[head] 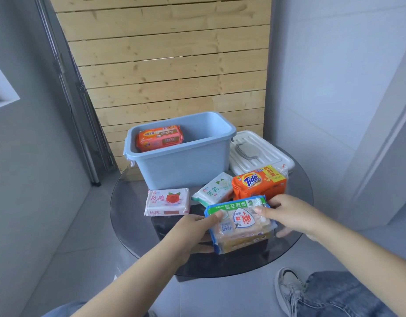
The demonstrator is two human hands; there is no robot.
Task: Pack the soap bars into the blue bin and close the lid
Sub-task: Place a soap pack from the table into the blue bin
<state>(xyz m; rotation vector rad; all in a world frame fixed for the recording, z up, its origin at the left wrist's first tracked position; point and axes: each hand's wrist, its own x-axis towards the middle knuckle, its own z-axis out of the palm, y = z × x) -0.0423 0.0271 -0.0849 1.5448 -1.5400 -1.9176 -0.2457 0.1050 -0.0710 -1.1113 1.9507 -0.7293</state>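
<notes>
The blue bin (186, 165) stands open at the back of a round glass table, with an orange soap pack (159, 137) lying inside at its left. Its white lid (259, 152) lies to the right, partly behind the bin. In front of the bin lie a pink rose soap bar (167, 202), a white-green soap bar (214, 189) and an orange Tide soap pack (259, 184). My left hand (195, 229) and my right hand (286, 211) grip a clear soap pack with a blue-green top (241, 225) from both sides, near the table's front.
The dark round glass table (126, 202) stands before a wooden slat wall (174, 72). Grey walls close in on both sides. My jeans leg and sneaker (289, 287) show at the lower right on the grey floor.
</notes>
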